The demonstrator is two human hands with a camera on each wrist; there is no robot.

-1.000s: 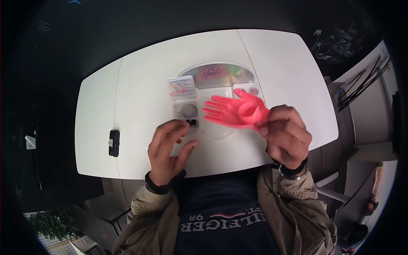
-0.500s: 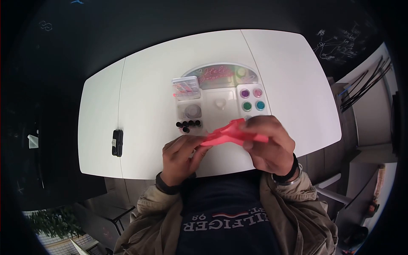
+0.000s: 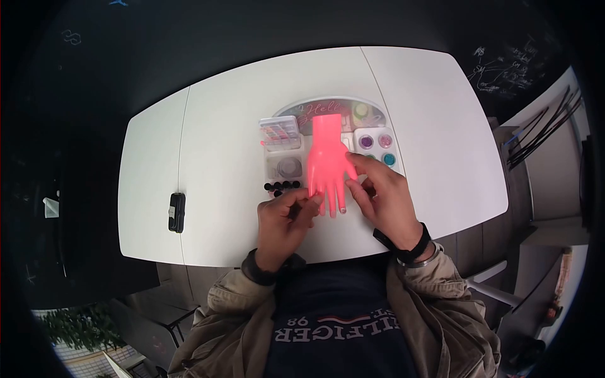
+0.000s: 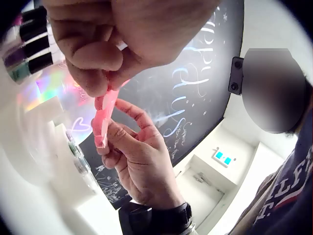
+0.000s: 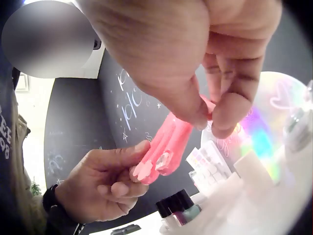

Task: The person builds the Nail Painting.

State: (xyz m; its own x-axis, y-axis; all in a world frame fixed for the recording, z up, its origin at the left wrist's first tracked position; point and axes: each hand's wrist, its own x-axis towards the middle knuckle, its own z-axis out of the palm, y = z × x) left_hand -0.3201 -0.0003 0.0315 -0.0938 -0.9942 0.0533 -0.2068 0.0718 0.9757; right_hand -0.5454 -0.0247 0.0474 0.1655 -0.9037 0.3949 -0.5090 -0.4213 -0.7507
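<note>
A bright pink silicone practice hand (image 3: 328, 148) is held over the white tray, back up, its fingers pointing at the person. My left hand (image 3: 280, 227) pinches one of its outer fingers near the tip. On the other side, my right hand (image 3: 391, 195) pinches its thumb between thumb and fingers. One pink fingertip carries a shiny, silvery nail (image 3: 343, 210), also visible in the right wrist view. Seen from the left wrist, the pink hand (image 4: 103, 122) appears edge-on between both hands.
Behind it stands a "Hello" sign board (image 3: 302, 108). The tray carries a clear compartment case (image 3: 279, 131), a round clear container (image 3: 289, 167), several black-capped bottles (image 3: 283, 185) and coloured glitter pots (image 3: 366, 142). A black case (image 3: 176, 213) lies on the table's left.
The pink hand has turned from palm-up, pointing left, to back-up with fingers toward the person. My left hand, free at first, now pinches a pink finger; my right has shifted from wrist to thumb.
</note>
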